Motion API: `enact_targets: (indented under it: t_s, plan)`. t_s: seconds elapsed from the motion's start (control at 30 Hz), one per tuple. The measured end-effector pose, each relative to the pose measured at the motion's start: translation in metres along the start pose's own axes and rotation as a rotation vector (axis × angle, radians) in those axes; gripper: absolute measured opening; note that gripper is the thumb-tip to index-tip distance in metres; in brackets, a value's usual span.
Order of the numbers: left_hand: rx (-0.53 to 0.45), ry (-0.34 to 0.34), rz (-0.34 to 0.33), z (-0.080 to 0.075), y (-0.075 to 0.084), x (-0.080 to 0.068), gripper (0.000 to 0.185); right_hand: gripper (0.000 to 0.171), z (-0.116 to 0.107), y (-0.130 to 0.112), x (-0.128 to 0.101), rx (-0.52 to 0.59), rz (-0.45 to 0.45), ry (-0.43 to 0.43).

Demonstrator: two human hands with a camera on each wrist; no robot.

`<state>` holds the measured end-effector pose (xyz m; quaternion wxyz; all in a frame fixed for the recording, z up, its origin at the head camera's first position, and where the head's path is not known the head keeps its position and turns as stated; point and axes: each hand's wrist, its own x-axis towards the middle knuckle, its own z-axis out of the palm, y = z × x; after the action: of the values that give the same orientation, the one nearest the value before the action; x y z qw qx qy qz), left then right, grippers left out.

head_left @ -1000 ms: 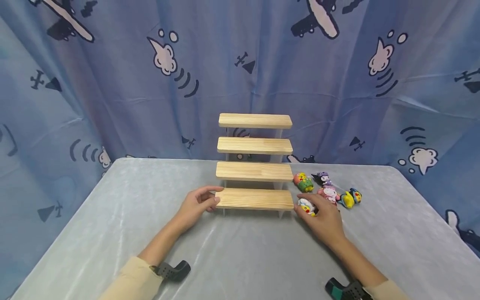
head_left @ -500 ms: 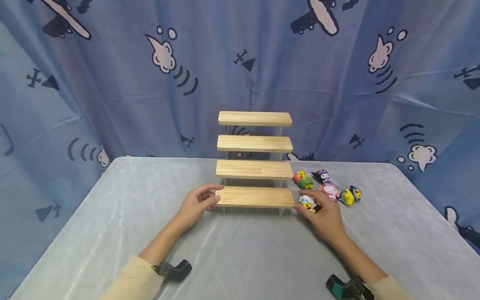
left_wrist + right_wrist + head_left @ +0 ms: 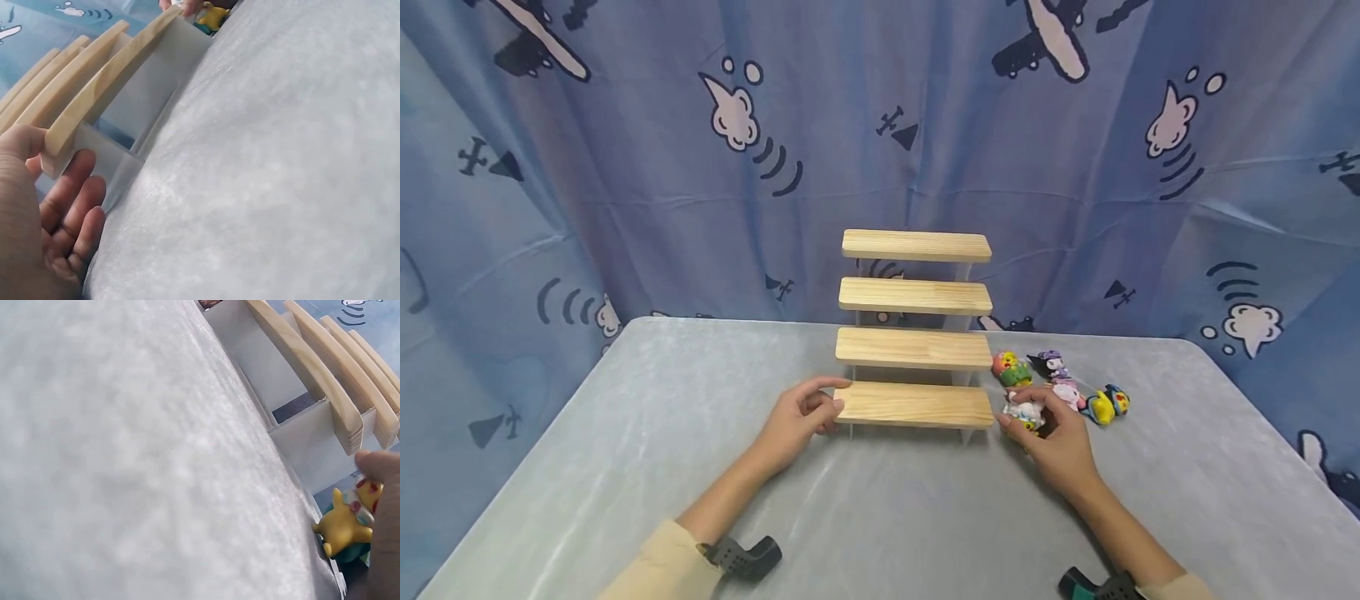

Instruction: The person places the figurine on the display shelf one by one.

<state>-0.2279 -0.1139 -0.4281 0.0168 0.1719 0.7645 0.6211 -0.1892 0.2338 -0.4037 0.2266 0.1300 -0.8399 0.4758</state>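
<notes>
My left hand point(image 3: 796, 421) holds the left end of the lowest wooden step point(image 3: 917, 404) of a four-tier-looking display stand. In the left wrist view its forefinger and thumb sit at the board's end, and the other fingers point(image 3: 75, 181) curl beside the clear side panel point(image 3: 109, 159). Just right of that step, the thumb and forefinger of my right hand point(image 3: 1063, 450) curl around a small yellow figurine point(image 3: 1024, 410) with a white top. Close under the right thumb point(image 3: 378, 464), the right wrist view shows a yellow figurine point(image 3: 344, 525) with red cheeks, partly hidden.
Behind the right hand lie more figurines: a green-and-pink one point(image 3: 1013, 369), a purple-and-black one point(image 3: 1052, 364), a pink one point(image 3: 1067, 393) and a yellow-and-blue one point(image 3: 1107, 405). The pale tabletop point(image 3: 895, 517) ends at a blue patterned curtain point(image 3: 775, 233).
My right thumb has come away from the step's end, and the white-topped figurine has shifted slightly right and tipped, showing less of its face. The left hand keeps its hold.
</notes>
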Motion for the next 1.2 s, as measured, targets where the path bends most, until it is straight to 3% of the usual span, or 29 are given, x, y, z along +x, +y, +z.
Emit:
enact_targets:
  t_s: [0.2,0.37,0.53,1.0,1.2]
  plan:
    - [0.019,-0.002,0.004,-0.001,0.002,0.000,0.029,0.038,-0.002,0.023,0.000,0.083,-0.041,-0.039]
    - [0.024,-0.007,-0.002,-0.001,0.002,-0.001,0.028,0.050,-0.002,0.029,0.001,0.022,-0.029,-0.049]
    - [0.038,-0.010,-0.005,-0.001,0.003,0.000,0.029,0.048,-0.002,0.028,0.000,-0.042,0.013,-0.046]
    - [0.028,-0.017,-0.009,0.000,-0.002,-0.001,0.028,0.041,-0.004,0.023,-0.001,-0.064,0.073,-0.047]
    - [0.030,-0.009,-0.016,-0.001,-0.001,-0.001,0.028,0.041,-0.010,0.006,0.006,-0.048,0.020,-0.054]
